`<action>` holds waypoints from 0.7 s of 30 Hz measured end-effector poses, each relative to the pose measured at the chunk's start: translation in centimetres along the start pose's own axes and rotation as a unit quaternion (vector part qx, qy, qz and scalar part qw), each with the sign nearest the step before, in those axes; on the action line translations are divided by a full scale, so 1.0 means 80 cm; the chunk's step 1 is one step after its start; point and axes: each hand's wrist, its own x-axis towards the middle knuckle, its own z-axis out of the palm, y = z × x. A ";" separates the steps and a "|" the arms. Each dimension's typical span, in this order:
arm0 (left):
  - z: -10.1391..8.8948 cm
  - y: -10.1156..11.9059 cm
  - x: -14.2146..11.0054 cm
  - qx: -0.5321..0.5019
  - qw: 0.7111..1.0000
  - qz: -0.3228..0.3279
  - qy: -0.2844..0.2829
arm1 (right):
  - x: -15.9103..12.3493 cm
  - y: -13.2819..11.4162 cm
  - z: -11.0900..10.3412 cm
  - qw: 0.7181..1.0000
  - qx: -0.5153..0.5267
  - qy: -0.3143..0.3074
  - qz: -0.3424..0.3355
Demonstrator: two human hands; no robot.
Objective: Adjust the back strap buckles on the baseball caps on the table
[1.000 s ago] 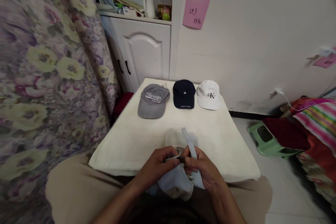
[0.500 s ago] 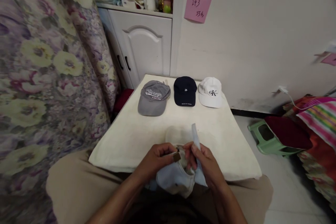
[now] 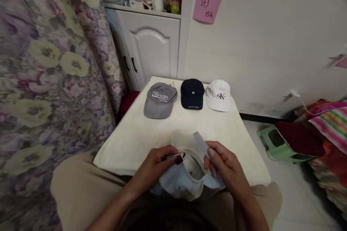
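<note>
A pale blue cap (image 3: 184,184) lies upside down over my lap at the near edge of the cream table (image 3: 151,133). My left hand (image 3: 157,164) pinches its small metal buckle (image 3: 180,158) at the back opening. My right hand (image 3: 226,162) is closed on the cap's light strap (image 3: 201,141), which sticks up and away from me. Across the far end of the table sit a grey cap (image 3: 159,99), a navy cap (image 3: 192,94) and a white cap (image 3: 219,95) in a row.
A flowered cloth (image 3: 46,79) hangs along the left. A white cabinet (image 3: 151,47) stands behind the table, with a pink note (image 3: 207,3) on the wall. A green stool (image 3: 279,144) and striped bedding (image 3: 330,122) are at the right.
My hands have drawn apart: the right hand moved right with the strap, widening the cap's back opening. The left hand stays on the buckle.
</note>
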 end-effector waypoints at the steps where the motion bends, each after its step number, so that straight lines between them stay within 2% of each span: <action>1: 0.001 0.001 -0.001 0.006 1.000 0.008 0.001 | 0.001 -0.003 0.004 1.000 -0.017 -0.004 -0.006; 10: 0.002 -0.004 0.001 -0.055 0.998 0.026 -0.008 | 0.009 -0.019 0.011 0.992 -0.106 -0.019 -0.059; 16: -0.001 -0.011 0.003 -0.069 0.997 0.035 -0.016 | 0.017 -0.016 0.018 0.993 -0.059 -0.079 -0.070; 21: -0.003 -0.012 0.004 -0.074 0.996 0.043 -0.019 | 0.022 -0.016 0.019 0.987 -0.092 -0.066 -0.116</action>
